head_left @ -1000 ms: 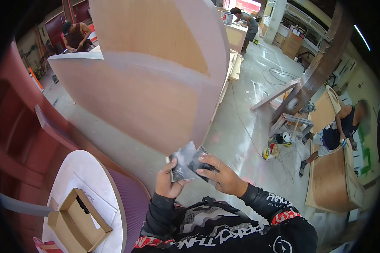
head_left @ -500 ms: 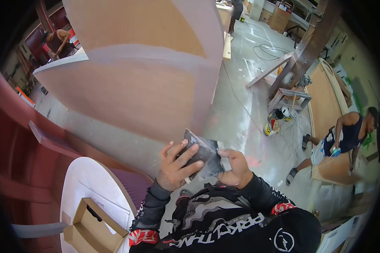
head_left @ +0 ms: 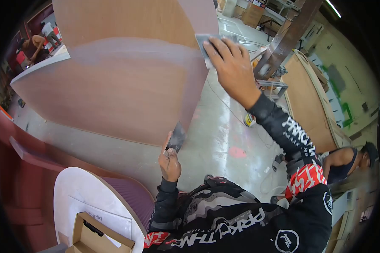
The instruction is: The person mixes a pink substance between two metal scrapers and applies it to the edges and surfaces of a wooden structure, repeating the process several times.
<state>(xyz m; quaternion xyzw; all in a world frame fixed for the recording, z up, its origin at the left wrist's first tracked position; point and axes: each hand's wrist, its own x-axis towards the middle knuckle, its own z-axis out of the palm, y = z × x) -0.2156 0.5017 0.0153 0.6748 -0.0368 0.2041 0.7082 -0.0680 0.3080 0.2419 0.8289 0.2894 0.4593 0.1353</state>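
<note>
My right hand [head_left: 234,71] is raised, its fingers bent over a flat grey scraper [head_left: 202,45] that lies against the right edge of a large curved wooden panel [head_left: 114,92]. The panel is tan in the middle with a pale, pinkish coated band around it. Lower down, my left hand [head_left: 170,165] grips a second dark, thin scraper [head_left: 179,137] between thumb and fingers, close to the panel's lower right corner. Part of the right scraper is hidden under my fingers.
An oval white board [head_left: 67,185] at lower left carries an open cardboard box [head_left: 82,236]. One person [head_left: 346,162] bends at the right; others [head_left: 31,50] are at far left. A post [head_left: 278,50], a can [head_left: 249,120] and cables stand beyond.
My hands, together before, have separated: the right has gone up to the panel edge with one scraper, the left stays low with the other. The view has shifted and the right-hand person bends lower.
</note>
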